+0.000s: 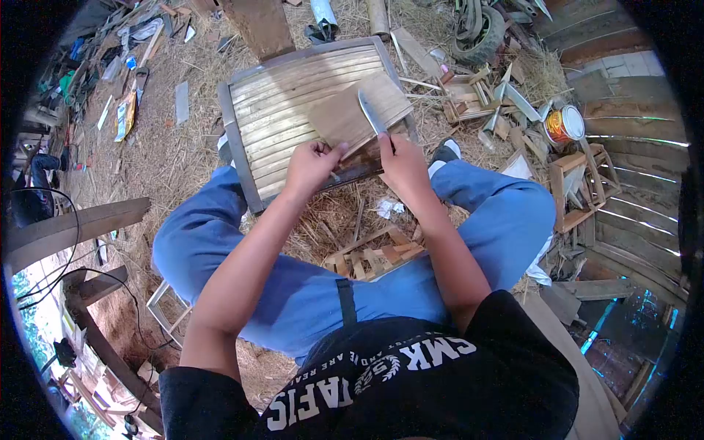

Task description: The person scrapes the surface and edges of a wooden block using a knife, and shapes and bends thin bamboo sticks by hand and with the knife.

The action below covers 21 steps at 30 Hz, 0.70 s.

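Note:
My right hand (403, 163) is wrapped round the handle of a knife (371, 112), its blade pointing away from me over a thin wooden board (339, 116). My left hand (314, 167) is curled closed at the board's near corner, thumb towards the knife hand. What its fingers grip is too small and covered to make out. The board lies at a slant on a slatted wooden panel (275, 110) with a dark frame, in front of my spread knees.
Cut wood scraps (374, 257) lie on the straw-covered ground between my legs. At the right are a paint can (565, 126), a wooden crate frame (561, 192) and a tyre (480, 37). A wooden post (257, 28) stands beyond the panel; a curved beam (81, 229) is at left.

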### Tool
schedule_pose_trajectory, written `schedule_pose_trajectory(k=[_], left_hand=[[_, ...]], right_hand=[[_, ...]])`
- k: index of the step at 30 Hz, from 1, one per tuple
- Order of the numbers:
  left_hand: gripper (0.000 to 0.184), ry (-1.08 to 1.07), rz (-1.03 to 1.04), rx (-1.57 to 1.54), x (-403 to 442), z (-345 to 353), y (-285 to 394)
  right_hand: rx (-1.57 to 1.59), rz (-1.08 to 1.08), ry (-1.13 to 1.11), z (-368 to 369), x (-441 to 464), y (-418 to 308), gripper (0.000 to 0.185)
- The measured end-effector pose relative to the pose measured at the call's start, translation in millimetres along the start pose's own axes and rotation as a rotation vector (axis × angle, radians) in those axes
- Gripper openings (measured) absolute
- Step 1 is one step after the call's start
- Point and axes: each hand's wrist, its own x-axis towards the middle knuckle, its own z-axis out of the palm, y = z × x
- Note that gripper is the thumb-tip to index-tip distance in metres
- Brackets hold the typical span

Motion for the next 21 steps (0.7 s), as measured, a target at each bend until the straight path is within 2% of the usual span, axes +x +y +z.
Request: schedule_pose_trajectory(k=[4, 13, 17, 21], left_hand=[[0.049, 0.008, 0.080, 0.000, 9.0, 2.9, -11.4], [0.045, -0.011, 0.027, 0.146, 2.5, 2.4, 6.6], [0.046, 0.009, 0.123, -0.016, -1.8, 6.7, 9.3], [0.042, -0.002, 0.040, 0.164, -2.9, 4.3, 15.5]], right_hand=[[0.019, 0.013, 0.011, 2.2, 1.5, 2.9, 0.044], [-0.010, 0.001, 0.017, 14.4, -10.4, -5.9, 0.043], [0.012, -0.067, -0.019, 19.7, -19.1, -10.0, 0.043], [0.040, -0.026, 0.070, 10.1, -4.8, -2.7, 0.037]])
